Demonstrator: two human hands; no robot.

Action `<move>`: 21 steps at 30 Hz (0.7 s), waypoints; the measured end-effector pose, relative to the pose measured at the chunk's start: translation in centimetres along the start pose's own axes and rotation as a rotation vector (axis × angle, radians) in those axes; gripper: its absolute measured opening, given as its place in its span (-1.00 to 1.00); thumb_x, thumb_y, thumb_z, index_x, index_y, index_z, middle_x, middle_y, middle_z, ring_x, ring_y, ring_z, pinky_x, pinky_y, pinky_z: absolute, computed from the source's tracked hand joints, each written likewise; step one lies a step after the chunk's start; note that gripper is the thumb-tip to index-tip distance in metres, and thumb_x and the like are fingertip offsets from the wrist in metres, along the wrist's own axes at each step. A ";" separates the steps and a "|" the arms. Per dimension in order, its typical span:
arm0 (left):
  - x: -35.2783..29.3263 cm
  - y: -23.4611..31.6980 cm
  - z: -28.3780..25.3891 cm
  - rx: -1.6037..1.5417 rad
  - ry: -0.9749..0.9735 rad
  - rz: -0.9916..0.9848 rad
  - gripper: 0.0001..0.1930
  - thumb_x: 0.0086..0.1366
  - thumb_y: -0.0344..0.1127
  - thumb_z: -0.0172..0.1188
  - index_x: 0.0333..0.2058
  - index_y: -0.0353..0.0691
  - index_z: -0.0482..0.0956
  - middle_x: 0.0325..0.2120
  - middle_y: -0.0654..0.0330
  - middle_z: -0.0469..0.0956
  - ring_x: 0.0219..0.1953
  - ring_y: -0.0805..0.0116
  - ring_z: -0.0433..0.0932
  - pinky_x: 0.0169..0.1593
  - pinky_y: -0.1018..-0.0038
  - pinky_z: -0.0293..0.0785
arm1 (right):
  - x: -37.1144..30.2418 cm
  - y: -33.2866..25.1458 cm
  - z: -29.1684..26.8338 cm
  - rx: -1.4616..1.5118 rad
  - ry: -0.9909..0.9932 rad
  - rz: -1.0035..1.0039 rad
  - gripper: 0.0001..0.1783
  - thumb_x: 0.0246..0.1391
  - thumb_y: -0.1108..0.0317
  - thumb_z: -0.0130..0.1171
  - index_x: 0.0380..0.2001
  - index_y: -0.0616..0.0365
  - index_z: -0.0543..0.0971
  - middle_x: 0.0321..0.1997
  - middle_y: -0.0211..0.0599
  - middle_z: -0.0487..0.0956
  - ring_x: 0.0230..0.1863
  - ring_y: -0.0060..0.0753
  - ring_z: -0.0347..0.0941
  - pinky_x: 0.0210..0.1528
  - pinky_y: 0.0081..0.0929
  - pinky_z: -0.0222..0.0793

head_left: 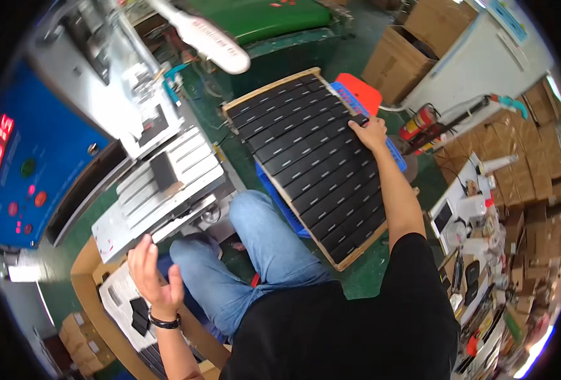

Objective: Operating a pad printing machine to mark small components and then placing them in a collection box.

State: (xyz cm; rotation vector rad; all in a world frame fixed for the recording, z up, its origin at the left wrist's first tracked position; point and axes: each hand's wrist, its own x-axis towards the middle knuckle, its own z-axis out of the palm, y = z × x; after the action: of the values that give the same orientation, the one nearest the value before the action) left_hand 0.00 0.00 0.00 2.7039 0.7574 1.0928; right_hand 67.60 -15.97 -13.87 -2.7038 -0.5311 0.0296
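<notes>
My right hand (372, 133) reaches to the far right edge of a wood-edged tray (328, 258). Its thumb and fingers pinch a small black rectangular piece (359, 119). Rows of similar flat black pieces (306, 152), each with a small light mark, cover the tray. My left hand (152, 278) is raised with fingers stretched and nothing in it, above an open cardboard box (83, 269). Inside that box, a few black pieces (140, 316) lie on printed paper (119, 294). Another dark flat piece (164, 171) rests on the slotted metal bed (195, 155) of a machine.
A blue control panel (46, 152) with a red digital display stands at the left. A white paddle-shaped part (214, 44) hangs over the machine. Blue and red plastic bins (363, 92) sit behind the tray. A fire extinguisher (419, 121), cardboard boxes (391, 63) and a cluttered bench (461, 215) are at right.
</notes>
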 end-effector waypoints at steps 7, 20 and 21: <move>-10.4 -6.5 -8.0 0.168 0.110 -0.581 -0.46 0.33 -0.47 0.33 0.29 -0.29 0.59 0.32 -0.04 0.54 0.35 -0.04 0.51 0.44 0.18 0.39 | -1.5 -3.0 -5.0 -0.145 0.159 -0.219 -0.24 0.14 -0.33 0.38 -0.14 0.30 0.78 -0.16 0.12 0.78 -0.18 0.24 0.72 -0.12 -0.01 0.64; -19.3 -10.8 -8.0 0.543 -0.332 -0.991 -0.26 0.22 -0.14 0.48 0.35 -0.27 0.56 0.25 -0.07 0.61 0.20 -0.15 0.58 0.33 0.14 0.50 | -14.7 -20.3 -7.0 0.653 -0.017 -1.002 -0.59 0.40 0.44 0.30 0.27 0.24 0.60 0.42 -0.07 0.48 0.15 -0.28 0.58 0.23 -0.39 0.52; -19.2 -10.7 -7.7 0.552 -0.354 -1.027 -0.25 0.21 -0.13 0.48 0.35 -0.27 0.56 0.22 -0.07 0.62 0.17 -0.15 0.59 0.31 0.14 0.51 | -17.3 -22.2 -7.5 0.709 -0.038 -1.035 -0.61 0.39 0.51 0.27 0.25 0.25 0.60 0.42 -0.08 0.49 0.12 -0.36 0.58 0.19 -0.44 0.53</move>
State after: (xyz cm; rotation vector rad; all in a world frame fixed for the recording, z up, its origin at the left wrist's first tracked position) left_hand -21.31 -0.76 -9.34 2.1193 2.2130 0.1593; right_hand 44.25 -6.05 0.48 -1.5255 -1.5132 -0.0111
